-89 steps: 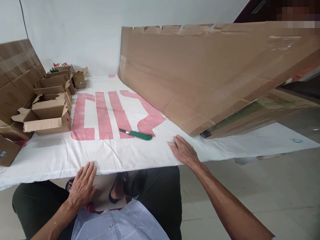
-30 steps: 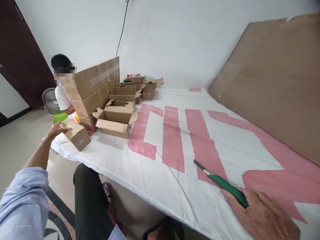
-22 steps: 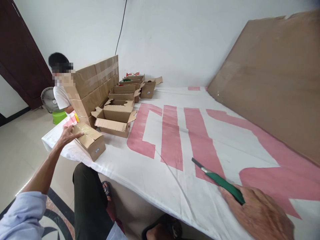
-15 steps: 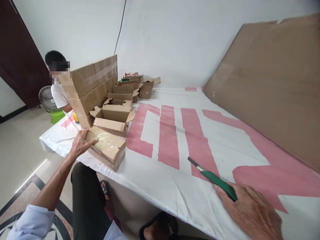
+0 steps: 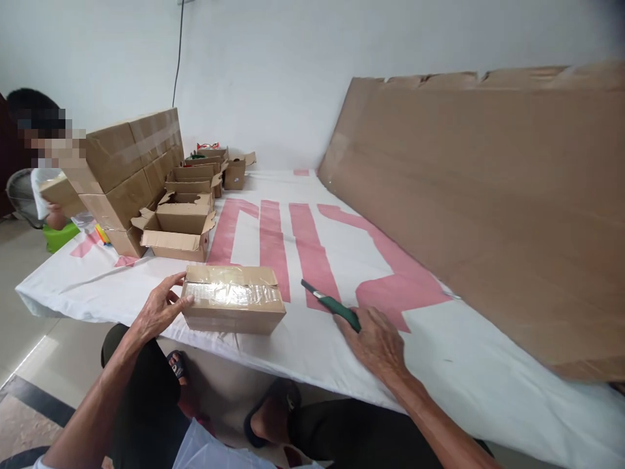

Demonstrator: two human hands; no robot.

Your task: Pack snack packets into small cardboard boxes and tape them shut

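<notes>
A taped cardboard box [image 5: 233, 319] lies lengthwise near the table's front edge, its flaps closed under shiny clear tape. My left hand [image 5: 161, 306] grips the box's left end, with the thumb at its upper front corner and the fingers round the end. In my right hand [image 5: 374, 339] is a utility knife [image 5: 339, 311] with a green handle, its dark tip pointing up and left towards the box. A gap of bare cloth separates the knife from the box. Fingers of the right hand are partly hidden beneath the handle.
Open cardboard boxes [image 5: 176, 244] stand in a row behind, beside a stack of closed boxes [image 5: 129, 176]. A co-worker [image 5: 46, 169] sits at the far left, holding a box. A large cardboard sheet [image 5: 463, 195] leans at the right. White cloth with pink shapes [image 5: 273, 244] covers the table.
The taped box has come away from the open boxes, moved right and turned parallel to the front edge. My right hand has brought the knife nearer to it. The view has swung right.
</notes>
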